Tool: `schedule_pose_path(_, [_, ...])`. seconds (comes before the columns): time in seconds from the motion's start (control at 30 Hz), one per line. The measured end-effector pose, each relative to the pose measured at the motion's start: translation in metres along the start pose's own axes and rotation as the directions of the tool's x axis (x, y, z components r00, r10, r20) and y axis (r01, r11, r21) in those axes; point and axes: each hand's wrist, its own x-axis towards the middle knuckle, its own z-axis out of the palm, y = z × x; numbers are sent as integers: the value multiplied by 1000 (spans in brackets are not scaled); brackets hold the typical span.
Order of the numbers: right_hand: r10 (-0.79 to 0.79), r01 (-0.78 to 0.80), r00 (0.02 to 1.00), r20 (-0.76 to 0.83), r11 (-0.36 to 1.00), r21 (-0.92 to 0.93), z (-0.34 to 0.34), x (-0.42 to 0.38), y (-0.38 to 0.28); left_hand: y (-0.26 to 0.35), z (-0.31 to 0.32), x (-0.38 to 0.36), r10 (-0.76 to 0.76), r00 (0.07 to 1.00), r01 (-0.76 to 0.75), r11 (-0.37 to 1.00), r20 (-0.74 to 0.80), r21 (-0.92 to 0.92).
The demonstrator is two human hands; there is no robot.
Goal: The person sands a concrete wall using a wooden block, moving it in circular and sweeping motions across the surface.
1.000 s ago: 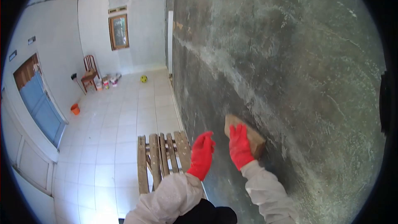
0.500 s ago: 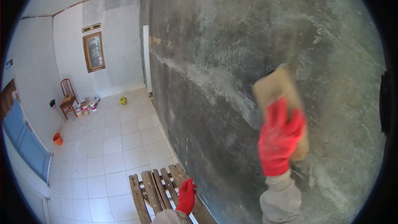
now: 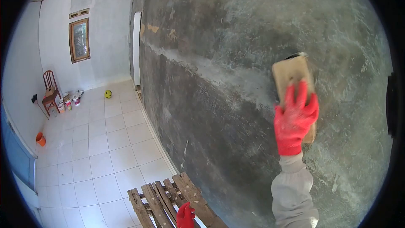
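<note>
Against the dark grey plastered wall (image 3: 236, 114), my right hand (image 3: 295, 116), in a red glove, presses a tan rectangular block (image 3: 293, 69). Its fingers lie spread over the block's face, and a dark and pale edge shows at the block's top. My left hand (image 3: 185, 216), also red-gloved, is low in the view over a slatted wooden bench (image 3: 158, 202). Its fingers are curled, and I cannot make out anything in them.
A white tiled floor (image 3: 99, 156) runs along the wall. Farther back are a yellow ball (image 3: 108, 94), a wooden chair (image 3: 50, 93), paint cans (image 3: 67, 101), a broom (image 3: 38, 103) and an orange bucket (image 3: 40, 139). A blue door (image 3: 19, 152) stands at the left.
My right hand and the block have moved up and slightly right in the view. My left hand appears lower, and the room has shifted left with the camera's turn.
</note>
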Motion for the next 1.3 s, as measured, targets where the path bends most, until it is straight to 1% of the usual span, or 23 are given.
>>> schedule_pose_path(0.03, [33, -43, 996, -82, 991, -123, -8, 11, -6, 3, -1, 1, -78, 997, 77, 996, -19, -34])
schedule_pose_path(0.1, [15, -70, 986, -164, 939, -336, 3, 8, -23, 2, 8, 0, 5, 1000, -5, 996, -8, -83])
schedule_pose_path(0.17, [-197, 204, 978, 71, 816, -540, 74, -48, -46, 4, 18, 3, 85, 995, -82, 993, 45, -82])
schedule_pose_path(0.2, [-309, 384, 923, 228, 719, -579, 121, -89, -56, 10, 22, 0, -51, 997, 62, 971, 51, -231])
schedule_pose_path(0.3, [-604, 765, 618, 503, 610, -207, 197, -188, -75, 16, 31, -8, 4, 998, 1, 997, 68, -75])
schedule_pose_path(0.4, [-525, 680, 624, 579, 730, -70, 167, -147, -86, 17, 22, -11, 1, 999, 2, 998, 54, -57])
schedule_pose_path(0.43, [-479, 663, 727, 493, 678, -318, 164, -119, -82, 18, 19, -12, -8, 999, 10, 998, 47, -56])
schedule_pose_path(0.47, [-427, 538, 832, 354, 462, -705, 157, -80, -76, 20, 14, -14, -4, 1000, 4, 998, 5, -59])
schedule_pose_path(0.5, [-375, 301, 892, 252, 77, -951, 144, -37, -69, 21, 9, -16, -2, 999, 0, 998, -36, -61])
schedule_pose_path(0.53, [-323, 111, 931, 171, -196, -974, 121, 4, -65, 14, 4, -11, -69, 996, 61, 992, -63, -114])
schedule_pose_path(0.57, [-328, 109, 929, 171, -200, -974, 117, 17, -66, 17, 4, -9, -72, 995, 65, 991, -62, -120])
schedule_pose_path(0.7, [-317, 9, 948, 9, -1, -1000, 105, 50, -78, 24, 10, -2, -109, 987, 92, 985, -116, -144])
schedule_pose_path(0.77, [-285, -43, 956, -69, 98, -994, 104, 51, -84, 22, 11, 1, -59, 998, 56, 995, -36, -83])
schedule_pose_path(0.83, [-380, 224, 918, 116, 253, -941, 166, -16, -113, 28, 12, -1, -2, 1000, 3, 999, 5, -46])
schedule_pose_path(0.9, [-506, 414, 816, 278, 176, -893, 274, -102, -131, 33, 16, -5, -65, 998, 65, 998, -1, -14])
schedule_pose_path(0.93, [-552, 701, 701, 451, 418, -578, 241, -110, -136, 30, 14, -6, -68, 997, 69, 997, 30, -38])
schedule_pose_path(0.97, [-647, 810, 538, 541, 573, -122, 206, -109, -141, 31, 13, -8, -58, 998, 60, 998, 37, -37])
schedule_pose_path(1.07, [-570, 734, 637, 519, 653, -185, 211, -76, -147, 26, 5, -15, -125, 992, 125, 991, 4, -50])
schedule_pose_path(1.13, [-473, 431, 873, 123, 627, -649, 230, -3, -140, 19, -3, -15, -75, 996, 73, 997, -42, -37])
schedule_pose_path(1.17, [-371, 273, 929, -6, 695, -665, 226, 49, -142, 15, -5, -14, -32, 996, 29, 999, -83, -27])
schedule_pose_path(1.2, [-281, 321, 945, 170, 899, -300, 104, 89, -146, 12, -13, -12, 17, 999, -16, 1000, -46, 24])
schedule_pose_path(1.27, [-231, 209, 971, -53, 940, -270, 88, 146, -143, 28, -13, -10, -21, 994, 22, 1000, -105, 8])
schedule_pose_path(1.3, [-227, 204, 973, -53, 940, -274, 96, 146, -145, 37, -11, -9, -57, 985, 56, 998, -161, -12])
